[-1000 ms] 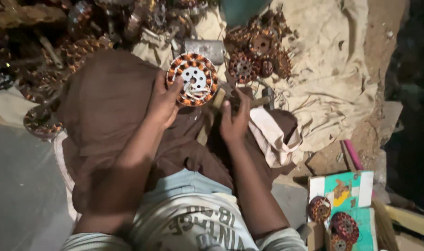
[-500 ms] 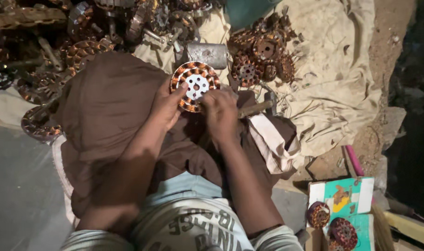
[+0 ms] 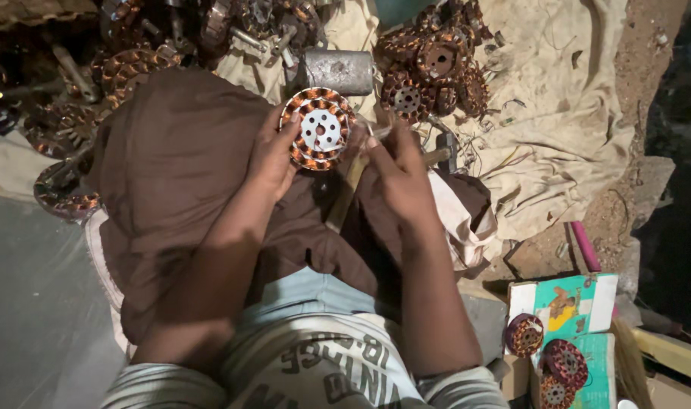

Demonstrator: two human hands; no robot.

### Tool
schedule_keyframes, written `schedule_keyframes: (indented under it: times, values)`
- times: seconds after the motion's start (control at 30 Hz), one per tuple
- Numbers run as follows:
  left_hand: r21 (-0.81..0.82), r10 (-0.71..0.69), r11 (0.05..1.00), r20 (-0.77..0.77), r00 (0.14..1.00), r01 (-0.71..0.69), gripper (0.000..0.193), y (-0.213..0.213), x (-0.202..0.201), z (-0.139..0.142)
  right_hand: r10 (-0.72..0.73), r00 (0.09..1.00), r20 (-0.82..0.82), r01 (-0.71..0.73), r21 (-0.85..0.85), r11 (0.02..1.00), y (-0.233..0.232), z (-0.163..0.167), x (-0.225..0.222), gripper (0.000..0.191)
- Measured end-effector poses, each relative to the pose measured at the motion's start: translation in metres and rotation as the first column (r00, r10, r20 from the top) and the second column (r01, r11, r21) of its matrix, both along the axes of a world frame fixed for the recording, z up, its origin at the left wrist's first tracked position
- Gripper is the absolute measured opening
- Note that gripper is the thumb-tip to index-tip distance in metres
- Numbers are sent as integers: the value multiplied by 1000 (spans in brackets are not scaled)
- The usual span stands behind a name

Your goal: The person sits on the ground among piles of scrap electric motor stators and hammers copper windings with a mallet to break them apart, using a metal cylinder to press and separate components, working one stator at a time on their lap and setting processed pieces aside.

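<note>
Copper-wound stator (image 3: 317, 129) was held upright over the lap by the left hand (image 3: 272, 155), fingers curled on its rim. The right hand (image 3: 397, 168) was pinched narrowly on a thin tool (image 3: 381, 133) at the stator's edge. Brown cloth (image 3: 171, 167) was spread over the knees. More stators (image 3: 429, 68) were heaped on a beige sheet (image 3: 558, 98) on earthen ground. A grey cylinder (image 3: 338, 72) lay behind.

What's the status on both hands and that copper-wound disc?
Left hand has its grip on the wound disc rim, face up. Right hand pinches at the disc's right edge. Hammer lies across the lap below; nothing blocking.
</note>
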State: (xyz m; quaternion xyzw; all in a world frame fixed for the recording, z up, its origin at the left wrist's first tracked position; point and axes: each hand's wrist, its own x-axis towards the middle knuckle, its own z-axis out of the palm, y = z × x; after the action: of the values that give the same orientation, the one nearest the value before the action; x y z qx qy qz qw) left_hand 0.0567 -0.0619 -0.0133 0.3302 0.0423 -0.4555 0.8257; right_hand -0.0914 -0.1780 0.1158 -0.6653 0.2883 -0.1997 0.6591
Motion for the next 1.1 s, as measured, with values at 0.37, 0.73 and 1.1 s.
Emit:
schedule_keyframes:
  times: [0.37, 0.73, 1.1]
  values:
    - [-55, 11, 998, 81, 997, -7, 43, -1, -1, -7, -57, 955, -291, -252, -897, 364, 30, -27, 17, 28]
    - [-29, -28, 999, 34, 999, 29, 34, -6, -8, -20, -312, 929, 198, 251, 283, 926, 7, -71, -13, 21]
    - [158, -53, 987, 327, 944, 1, 37, -7, -13, -26, -215, 963, -164, -6, -808, 589, -21, 12, -13, 69]
